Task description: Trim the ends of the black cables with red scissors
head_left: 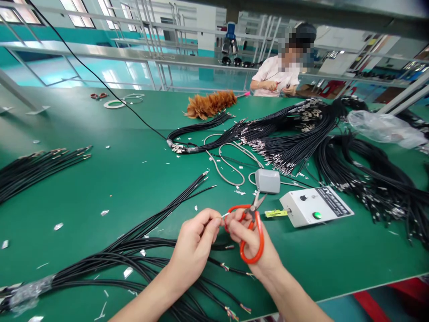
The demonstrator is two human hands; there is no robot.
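My left hand (196, 243) pinches the stripped end of a thin black cable (219, 218) between thumb and fingers. My right hand (250, 241) holds red-handled scissors (251, 223), with fingers through the loops and the short blades pointing up and away. Its fingertips also touch the cable end, so both hands meet just above the green table (134, 179). A bundle of black cables (140, 264) runs from the lower left under my left wrist, and several ends are spread near the front edge.
A white control box (315, 206) with a green button sits right of the scissors, next to a grey box (267, 180). Large heaps of black cables (351, 165) fill the right side. A person in a white shirt (275, 74) works across the table beside a feather duster (210, 104).
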